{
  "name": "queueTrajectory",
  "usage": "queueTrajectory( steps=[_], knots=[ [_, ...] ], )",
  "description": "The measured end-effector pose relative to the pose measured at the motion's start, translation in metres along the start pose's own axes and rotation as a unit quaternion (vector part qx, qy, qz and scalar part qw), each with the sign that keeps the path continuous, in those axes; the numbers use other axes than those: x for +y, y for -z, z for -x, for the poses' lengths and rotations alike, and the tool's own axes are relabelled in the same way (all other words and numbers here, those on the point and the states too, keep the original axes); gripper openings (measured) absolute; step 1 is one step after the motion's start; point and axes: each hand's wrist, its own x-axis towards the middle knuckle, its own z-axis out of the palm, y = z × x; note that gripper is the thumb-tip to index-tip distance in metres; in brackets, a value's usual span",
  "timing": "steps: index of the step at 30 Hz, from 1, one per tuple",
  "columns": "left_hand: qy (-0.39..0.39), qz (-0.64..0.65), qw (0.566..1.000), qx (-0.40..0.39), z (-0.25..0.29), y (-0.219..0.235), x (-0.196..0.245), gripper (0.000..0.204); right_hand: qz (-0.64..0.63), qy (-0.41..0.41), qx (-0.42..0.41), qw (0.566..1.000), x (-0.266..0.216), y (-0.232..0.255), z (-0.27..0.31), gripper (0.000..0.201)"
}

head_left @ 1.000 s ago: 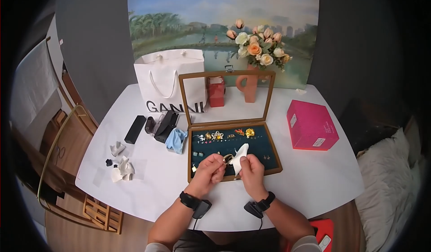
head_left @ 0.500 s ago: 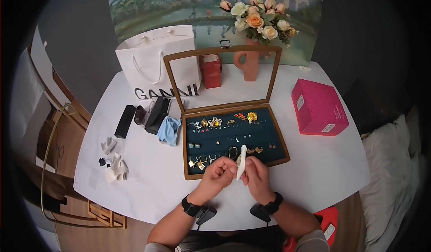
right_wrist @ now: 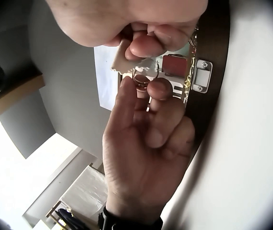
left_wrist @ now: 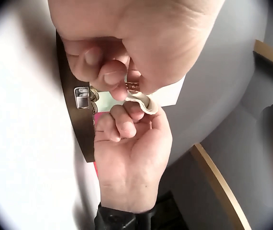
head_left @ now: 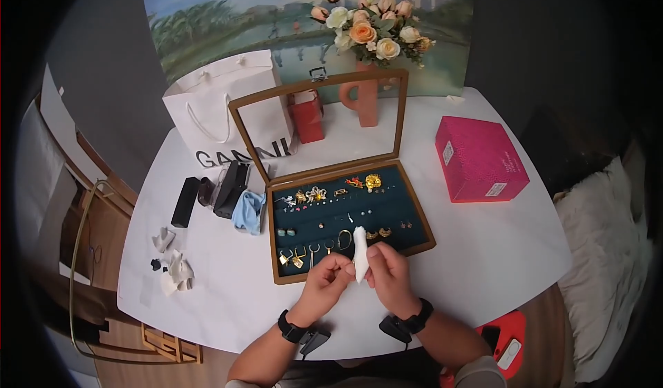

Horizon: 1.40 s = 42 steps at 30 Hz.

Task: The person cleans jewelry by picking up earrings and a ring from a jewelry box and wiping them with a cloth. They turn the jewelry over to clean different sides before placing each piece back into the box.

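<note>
My left hand (head_left: 324,286) pinches a small gold ring-shaped piece of jewellery (right_wrist: 135,81) between thumb and fingertips. In my right hand (head_left: 391,277), thumb and fingers grip a white cloth (head_left: 360,250), bunched upright against the piece. The left wrist view shows the cloth's folded edge right at the piece's patterned gold band. Both hands are close together over the front edge of a wooden jewellery box (head_left: 293,278). Its glass lid stands raised. Earrings (head_left: 298,258), a gold bangle (head_left: 344,239) and several brooches (head_left: 316,193) lie on its dark green lining.
Left of the box are a blue cloth (head_left: 248,212), a black case (head_left: 231,189), a slim black box (head_left: 185,202) and crumpled white scraps (head_left: 178,274). A pink box (head_left: 480,158) stands at right. Behind are a white paper bag (head_left: 228,111), a red box (head_left: 306,118) and a flower vase (head_left: 367,105).
The hands have drawn closer together, and the white cloth now stands upright between them, covering most of the gold piece in the head view. The head view has shifted.
</note>
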Motion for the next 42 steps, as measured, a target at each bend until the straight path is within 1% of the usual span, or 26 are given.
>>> queueTrajectory(
  steps=[1, 2, 5, 6, 9, 10, 14, 15, 17, 18, 21, 25, 27, 29, 30, 33, 35, 36, 39, 41, 42],
  knots=[
    [0.0, 0.001, 1.0, -0.003, 0.001, 0.002, -0.003, 0.007, 0.022, 0.016, -0.012, 1.0, 0.0, -0.002, 0.001, 0.026],
    [0.0, 0.002, 1.0, -0.006, 0.002, 0.004, -0.007, 0.007, 0.062, 0.056, -0.012, 0.996, 0.002, -0.004, 0.002, 0.024],
    [-0.005, -0.017, 1.0, -0.019, 0.003, 0.005, -0.01, 0.009, 0.128, 0.109, -0.028, 0.985, 0.009, -0.003, -0.002, 0.021],
    [-0.008, -0.026, 0.999, -0.021, 0.004, 0.004, -0.009, 0.009, 0.116, 0.108, -0.023, 0.987, 0.013, -0.003, -0.003, 0.017],
    [-0.004, -0.055, 0.997, -0.053, 0.007, 0.005, -0.002, 0.01, 0.097, 0.051, 0.008, 0.994, 0.014, -0.002, -0.007, 0.017],
    [-0.014, -0.066, 0.996, -0.059, 0.008, 0.004, 0.0, 0.01, 0.12, 0.062, 0.016, 0.991, 0.018, 0.002, -0.011, 0.016],
    [-0.063, -0.095, 0.991, -0.065, 0.009, 0.002, 0.007, 0.01, 0.093, 0.027, 0.032, 0.995, 0.01, 0.001, -0.015, 0.016],
    [-0.076, -0.103, 0.99, -0.065, 0.009, 0.002, 0.007, 0.01, 0.113, 0.031, 0.034, 0.993, 0.01, 0.0, -0.014, 0.016],
    [-0.054, -0.054, 0.996, -0.042, 0.01, 0.003, 0.002, 0.01, 0.149, 0.042, 0.042, 0.987, 0.014, -0.001, -0.009, 0.017],
    [-0.043, -0.031, 0.998, -0.032, 0.009, 0.005, -0.001, 0.009, 0.167, 0.047, 0.025, 0.984, 0.013, -0.002, -0.004, 0.017],
    [-0.058, 0.011, 0.998, -0.022, 0.008, 0.003, -0.009, 0.009, 0.148, 0.085, 0.025, 0.985, 0.011, -0.014, 0.0, 0.017],
    [-0.094, -0.048, 0.994, -0.033, 0.011, -0.001, 0.005, 0.007, 0.146, 0.075, 0.064, 0.984, 0.015, -0.005, -0.01, 0.017],
    [-0.104, -0.069, 0.992, -0.034, 0.012, -0.003, 0.011, 0.007, 0.14, 0.069, 0.062, 0.986, 0.016, 0.0, -0.011, 0.019],
    [-0.061, -0.036, 0.997, -0.041, 0.013, -0.001, 0.006, 0.006, 0.137, 0.05, 0.055, 0.988, 0.015, -0.002, -0.007, 0.02],
    [-0.038, -0.021, 0.998, -0.044, 0.014, 0.0, 0.004, 0.005, 0.139, 0.061, 0.05, 0.987, 0.013, -0.005, -0.004, 0.019],
    [-0.047, 0.002, 0.998, -0.038, 0.011, 0.002, -0.003, 0.005, 0.147, 0.084, 0.039, 0.985, 0.008, -0.009, 0.001, 0.018],
    [-0.045, -0.048, 0.996, -0.062, 0.011, 0.004, 0.001, 0.008, 0.162, 0.083, 0.039, 0.983, 0.008, -0.007, 0.0, 0.018],
    [-0.043, -0.072, 0.994, -0.076, 0.011, 0.005, 0.004, 0.009, 0.15, 0.075, 0.042, 0.985, 0.009, -0.005, -0.002, 0.017],
    [-0.042, -0.103, 0.99, -0.085, 0.012, 0.001, 0.011, 0.013, 0.13, 0.057, 0.048, 0.989, 0.011, 0.002, -0.006, 0.015],
    [-0.024, -0.046, 0.996, -0.071, 0.012, -0.001, 0.005, 0.013, 0.134, 0.057, 0.037, 0.989, 0.01, -0.001, -0.004, 0.014],
    [-0.014, -0.018, 0.998, -0.062, 0.012, 0.0, 0.002, 0.013, 0.144, 0.082, 0.03, 0.986, 0.011, -0.004, -0.001, 0.015]
  ],
)
